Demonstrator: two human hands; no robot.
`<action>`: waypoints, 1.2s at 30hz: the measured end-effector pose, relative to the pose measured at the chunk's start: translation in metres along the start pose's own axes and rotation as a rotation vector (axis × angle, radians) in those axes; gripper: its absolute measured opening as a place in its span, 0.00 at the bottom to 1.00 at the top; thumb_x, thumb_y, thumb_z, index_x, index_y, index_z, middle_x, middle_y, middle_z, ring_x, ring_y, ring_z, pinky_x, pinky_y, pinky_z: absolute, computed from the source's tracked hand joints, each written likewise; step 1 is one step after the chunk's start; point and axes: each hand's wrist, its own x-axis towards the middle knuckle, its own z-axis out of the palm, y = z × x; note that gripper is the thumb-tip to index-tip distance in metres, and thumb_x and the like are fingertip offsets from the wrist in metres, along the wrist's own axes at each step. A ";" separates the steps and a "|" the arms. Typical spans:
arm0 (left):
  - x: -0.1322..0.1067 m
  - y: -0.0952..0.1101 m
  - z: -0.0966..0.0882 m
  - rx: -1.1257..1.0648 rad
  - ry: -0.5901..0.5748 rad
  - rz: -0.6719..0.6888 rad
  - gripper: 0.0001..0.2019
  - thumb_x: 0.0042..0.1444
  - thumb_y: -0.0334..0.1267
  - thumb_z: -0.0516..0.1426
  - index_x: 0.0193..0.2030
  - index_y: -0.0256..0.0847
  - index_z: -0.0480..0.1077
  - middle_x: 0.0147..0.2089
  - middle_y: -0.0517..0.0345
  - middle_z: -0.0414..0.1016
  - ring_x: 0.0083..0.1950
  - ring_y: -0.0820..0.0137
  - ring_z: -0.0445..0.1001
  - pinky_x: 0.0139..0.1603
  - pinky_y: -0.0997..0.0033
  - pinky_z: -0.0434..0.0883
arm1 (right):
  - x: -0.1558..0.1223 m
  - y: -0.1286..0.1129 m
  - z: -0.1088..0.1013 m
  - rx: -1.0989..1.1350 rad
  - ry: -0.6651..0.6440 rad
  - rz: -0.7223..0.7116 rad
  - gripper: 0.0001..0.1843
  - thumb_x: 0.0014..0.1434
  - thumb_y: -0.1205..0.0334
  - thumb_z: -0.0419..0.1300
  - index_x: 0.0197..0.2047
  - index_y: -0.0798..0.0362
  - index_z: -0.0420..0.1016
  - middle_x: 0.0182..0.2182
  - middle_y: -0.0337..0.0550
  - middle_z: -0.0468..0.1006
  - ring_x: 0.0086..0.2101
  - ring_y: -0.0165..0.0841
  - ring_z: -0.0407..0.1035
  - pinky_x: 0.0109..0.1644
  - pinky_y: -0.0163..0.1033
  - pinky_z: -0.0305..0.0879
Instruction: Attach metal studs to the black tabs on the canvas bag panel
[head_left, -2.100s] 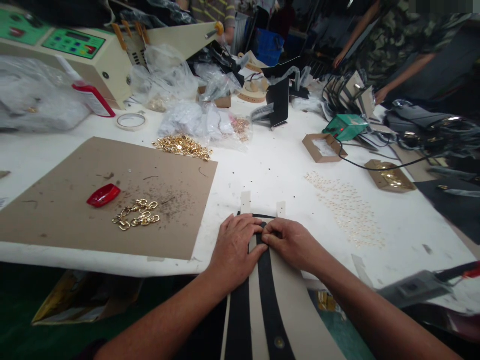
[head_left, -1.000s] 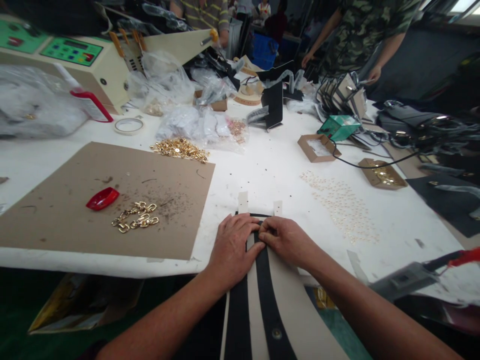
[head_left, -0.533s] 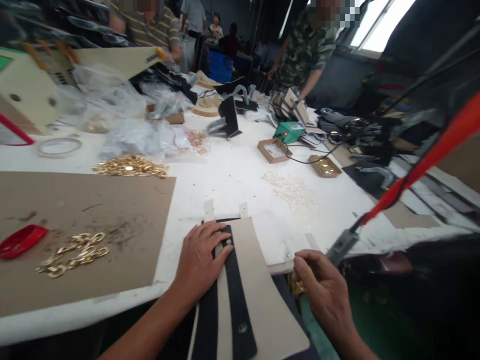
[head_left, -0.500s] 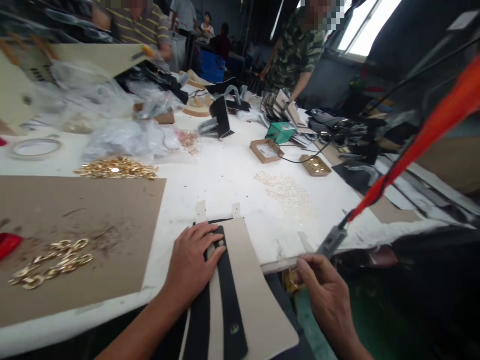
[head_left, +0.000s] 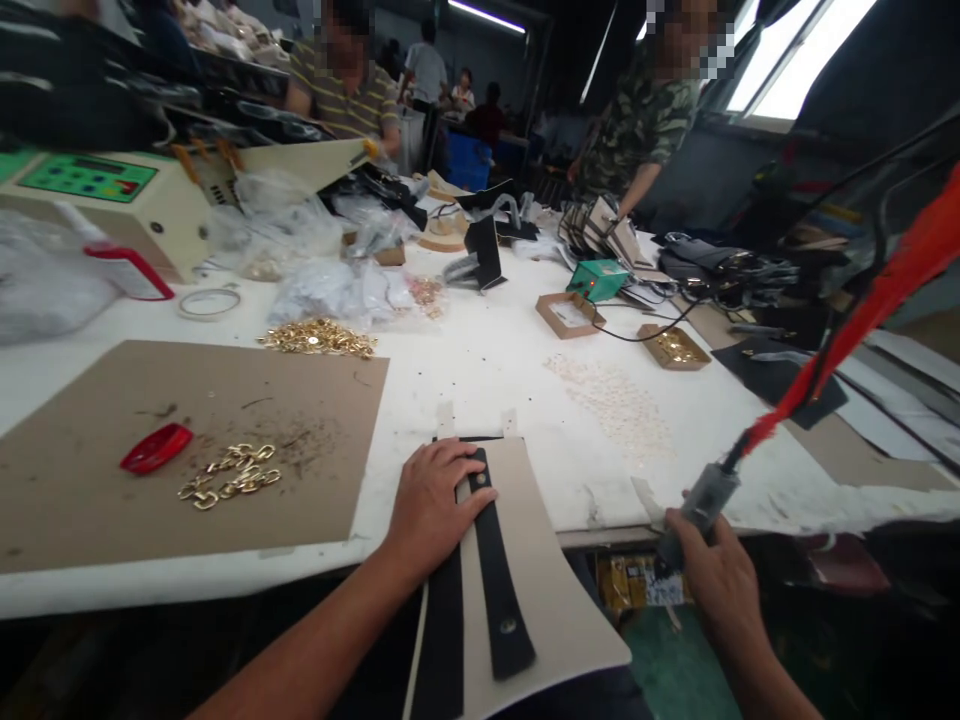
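The black strap (head_left: 491, 545) lies on the beige board (head_left: 559, 610), which hangs out over the near edge of the white table (head_left: 525, 360). My left hand (head_left: 431, 505) lies flat on it, fingers spread and pressing the upper end, not closed around anything. My right hand (head_left: 712, 580) is down at the table edge and closed around the grey handle of the tool (head_left: 697, 510) with the orange cord (head_left: 885, 300). I think the board can tip or slide, because much of it has no support under it; then the strap would move from its place. The stiff cord could also pull the tool sideways. Left of me, gold chain links (head_left: 229, 480) and a red piece (head_left: 156, 447) rest on the brown cardboard (head_left: 75, 440).
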 end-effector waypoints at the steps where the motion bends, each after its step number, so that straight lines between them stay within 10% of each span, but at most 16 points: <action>1: -0.001 0.000 0.000 -0.013 0.003 -0.007 0.11 0.56 0.42 0.69 0.46 0.48 0.80 0.59 0.57 0.79 0.64 0.54 0.71 0.67 0.43 0.64 | -0.001 -0.006 -0.001 0.089 0.011 -0.011 0.23 0.55 0.41 0.62 0.45 0.50 0.78 0.42 0.49 0.80 0.45 0.53 0.75 0.50 0.54 0.71; 7: -0.001 0.002 0.000 -0.047 -0.002 -0.047 0.11 0.55 0.41 0.70 0.45 0.48 0.80 0.60 0.58 0.79 0.65 0.54 0.70 0.69 0.40 0.61 | -0.019 -0.106 0.010 0.859 -0.096 -0.087 0.24 0.50 0.56 0.73 0.50 0.51 0.75 0.38 0.38 0.73 0.25 0.27 0.65 0.31 0.37 0.68; 13: -0.004 0.002 0.002 -0.069 -0.014 -0.060 0.13 0.54 0.42 0.71 0.46 0.50 0.78 0.60 0.59 0.78 0.66 0.55 0.69 0.71 0.42 0.59 | -0.043 -0.198 0.078 0.965 -0.633 -0.330 0.12 0.59 0.55 0.70 0.41 0.50 0.73 0.27 0.34 0.71 0.20 0.27 0.64 0.27 0.38 0.66; 19: -0.004 0.003 0.000 -0.096 -0.023 -0.074 0.13 0.54 0.42 0.71 0.45 0.51 0.78 0.60 0.61 0.77 0.66 0.56 0.68 0.73 0.43 0.56 | -0.048 -0.205 0.127 0.805 -0.771 -0.503 0.14 0.64 0.50 0.66 0.35 0.50 0.71 0.27 0.36 0.72 0.23 0.29 0.66 0.28 0.38 0.67; 36: -0.004 0.001 0.001 -0.165 -0.029 -0.080 0.12 0.58 0.45 0.69 0.47 0.51 0.78 0.60 0.62 0.77 0.67 0.58 0.66 0.72 0.45 0.53 | -0.040 -0.201 0.136 0.824 -0.932 -0.614 0.15 0.68 0.61 0.62 0.29 0.51 0.70 0.24 0.36 0.70 0.25 0.30 0.66 0.32 0.39 0.64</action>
